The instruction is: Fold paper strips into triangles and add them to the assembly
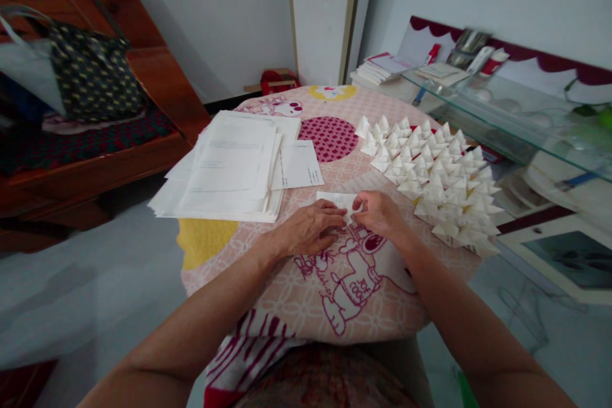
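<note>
A small piece of printed white paper (329,196) lies on the cloth in front of me, partly covered by my fingers. My left hand (310,226) rests on the table, its bent fingertips pressing the left side and near edge of that paper. From the right, my right hand (380,211) grips the paper's right side with thumb and fingers curled in. Between the two hands the near part looks folded to a point. Just right of them stand rows of folded paper pieces (430,172) with upright tips. Left of them is a stack of printed sheets (229,166).
A pink patterned cloth (392,315) covers the round table. At the right is a glass shelf (502,115) carrying cups and small items. A wooden bench (157,76) with a dark patterned bag (90,70) stands left. A red object (278,81) sits behind the table.
</note>
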A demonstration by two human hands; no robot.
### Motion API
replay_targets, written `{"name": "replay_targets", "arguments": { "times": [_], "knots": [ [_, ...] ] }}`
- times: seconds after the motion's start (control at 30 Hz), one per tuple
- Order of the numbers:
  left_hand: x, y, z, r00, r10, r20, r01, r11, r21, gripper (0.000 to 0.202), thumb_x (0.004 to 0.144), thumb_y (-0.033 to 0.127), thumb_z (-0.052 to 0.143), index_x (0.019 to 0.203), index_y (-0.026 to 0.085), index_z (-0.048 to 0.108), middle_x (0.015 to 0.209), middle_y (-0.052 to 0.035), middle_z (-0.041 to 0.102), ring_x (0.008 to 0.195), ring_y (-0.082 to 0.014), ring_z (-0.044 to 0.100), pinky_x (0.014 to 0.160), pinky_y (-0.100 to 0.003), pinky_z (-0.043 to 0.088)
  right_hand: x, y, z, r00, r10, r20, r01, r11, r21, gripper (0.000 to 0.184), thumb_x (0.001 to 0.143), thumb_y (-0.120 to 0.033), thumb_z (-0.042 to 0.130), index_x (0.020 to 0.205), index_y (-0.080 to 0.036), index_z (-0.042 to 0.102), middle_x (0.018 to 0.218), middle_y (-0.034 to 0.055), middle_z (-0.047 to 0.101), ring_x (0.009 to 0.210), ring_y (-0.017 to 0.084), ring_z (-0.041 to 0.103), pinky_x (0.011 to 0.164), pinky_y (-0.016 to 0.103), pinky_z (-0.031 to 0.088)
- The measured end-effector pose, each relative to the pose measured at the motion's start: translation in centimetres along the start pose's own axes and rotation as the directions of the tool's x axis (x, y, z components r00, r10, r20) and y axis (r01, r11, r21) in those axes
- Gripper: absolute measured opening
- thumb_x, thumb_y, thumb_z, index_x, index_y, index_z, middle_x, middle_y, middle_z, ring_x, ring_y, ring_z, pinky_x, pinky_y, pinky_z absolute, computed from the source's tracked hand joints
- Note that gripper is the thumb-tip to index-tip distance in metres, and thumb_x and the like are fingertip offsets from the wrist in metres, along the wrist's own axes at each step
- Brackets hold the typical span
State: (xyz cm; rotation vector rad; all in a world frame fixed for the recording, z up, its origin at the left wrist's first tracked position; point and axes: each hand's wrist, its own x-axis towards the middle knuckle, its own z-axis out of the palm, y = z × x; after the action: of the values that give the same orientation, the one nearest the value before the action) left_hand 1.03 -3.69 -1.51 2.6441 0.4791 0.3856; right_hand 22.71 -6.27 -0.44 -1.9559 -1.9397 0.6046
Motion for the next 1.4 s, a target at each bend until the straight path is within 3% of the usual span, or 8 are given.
{"name": "replay_targets", "arguments": {
  "times": [0.27, 0.43, 0.53, 0.6, 0.7, 0.8, 0.97, 1.4],
  "knots": [
    [-0.1, -0.1, 0.1, 1.0, -0.004, 0.016, 0.004, 0.999, 0.035, 0.027, 0.089, 0.019, 0.063, 0.114, 0.016, 0.071, 0.142, -0.0113, 0.062, 0.131, -0.0294, 0.054, 0.11, -0.046, 0.047, 0.9, 1.9, -0.6, 0.984, 0.152, -0.098, -0.157, 0.986, -0.05, 0.013, 0.074, -0.018, 0.067, 0.083, -0.019, 0.076, 0.072, 0.0021, 0.071, 0.067, 0.016, 0.061, 0.062, 0.026, 0.041],
    [-0.2, -0.1, 0.2, 1.0, 0.001, 0.0, -0.001, 0.999, 0.043, 0.028, 0.088, 0.018, 0.063, 0.115, 0.015, 0.071, 0.142, -0.0124, 0.062, 0.13, -0.029, 0.054, 0.109, -0.046, 0.048, 1.6, 3.4, -0.1, 0.95, 0.164, -0.267, -0.183, 0.982, -0.047, 0.014, 0.074, -0.017, 0.062, 0.075, -0.02, 0.075, 0.069, 0.0025, 0.07, 0.063, 0.017, 0.061, 0.06, 0.026, 0.041],
    [-0.2, 0.0, 0.2, 1.0, 0.013, -0.012, -0.012, 0.998, 0.055, 0.027, 0.089, 0.019, 0.063, 0.114, 0.015, 0.071, 0.14, -0.0118, 0.063, 0.129, -0.029, 0.055, 0.108, -0.046, 0.048, 1.7, 4.0, 0.0, 0.933, 0.102, -0.346, -0.11, 0.994, -0.002, 0.017, 0.077, -0.019, 0.059, 0.08, -0.02, 0.076, 0.07, 0.0034, 0.07, 0.064, 0.02, 0.061, 0.062, 0.029, 0.044],
    [-0.2, 0.0, 0.3, 1.0, 0.019, -0.023, -0.017, 0.998, 0.065, 0.027, 0.089, 0.02, 0.063, 0.115, 0.016, 0.071, 0.139, -0.0112, 0.064, 0.127, -0.029, 0.056, 0.107, -0.046, 0.049, 1.7, 4.3, 0.1, 0.921, -0.036, -0.388, 0.037, 0.999, -0.005, 0.023, 0.081, -0.017, 0.055, 0.087, -0.02, 0.076, 0.079, 0.0057, 0.073, 0.073, 0.021, 0.064, 0.07, 0.032, 0.048],
    [-0.1, 0.1, 0.3, 0.999, 0.026, -0.028, -0.024, 0.996, 0.08, 0.025, 0.091, 0.021, 0.062, 0.114, 0.017, 0.07, 0.138, -0.0104, 0.064, 0.125, -0.0283, 0.057, 0.106, -0.045, 0.049, 1.7, 4.2, 0.5, 0.892, -0.285, -0.352, 0.268, 0.958, -0.099, 0.026, 0.085, -0.015, 0.052, 0.095, -0.018, 0.076, 0.099, 0.0119, 0.073, 0.095, 0.025, 0.064, 0.089, 0.037, 0.049],
    [0.0, 0.2, 0.3, 0.999, 0.024, -0.023, -0.022, 0.996, 0.085, 0.023, 0.092, 0.021, 0.061, 0.112, 0.017, 0.07, 0.138, -0.0106, 0.064, 0.124, -0.0277, 0.057, 0.106, -0.044, 0.049, 1.8, 3.6, 1.3, 0.879, -0.403, -0.255, 0.37, 0.914, -0.168, 0.025, 0.091, -0.018, 0.053, 0.104, -0.016, 0.074, 0.116, 0.0154, 0.069, 0.109, 0.028, 0.06, 0.1, 0.042, 0.046],
    [0.0, 0.2, 0.2, 0.999, 0.035, -0.016, -0.033, 0.996, 0.081, 0.022, 0.092, 0.021, 0.06, 0.112, 0.017, 0.069, 0.138, -0.0106, 0.064, 0.124, -0.0279, 0.057, 0.105, -0.044, 0.049, 2.0, 3.0, 2.2, 0.895, -0.405, -0.186, 0.367, 0.906, -0.208, 0.023, 0.094, -0.021, 0.055, 0.105, -0.014, 0.073, 0.122, 0.0176, 0.066, 0.114, 0.029, 0.057, 0.102, 0.044, 0.045],
    [0.0, 0.2, 0.3, 0.999, 0.028, -0.03, -0.026, 0.998, 0.048, 0.021, 0.092, 0.02, 0.061, 0.111, 0.017, 0.07, 0.137, -0.0116, 0.065, 0.127, -0.0285, 0.057, 0.107, -0.045, 0.049, 1.6, 2.9, 1.9, 0.883, -0.427, -0.197, 0.384, 0.897, -0.221, 0.018, 0.093, -0.017, 0.056, 0.095, -0.019, 0.074, 0.11, 0.0127, 0.067, 0.104, 0.026, 0.057, 0.095, 0.04, 0.046]
  ]
}}
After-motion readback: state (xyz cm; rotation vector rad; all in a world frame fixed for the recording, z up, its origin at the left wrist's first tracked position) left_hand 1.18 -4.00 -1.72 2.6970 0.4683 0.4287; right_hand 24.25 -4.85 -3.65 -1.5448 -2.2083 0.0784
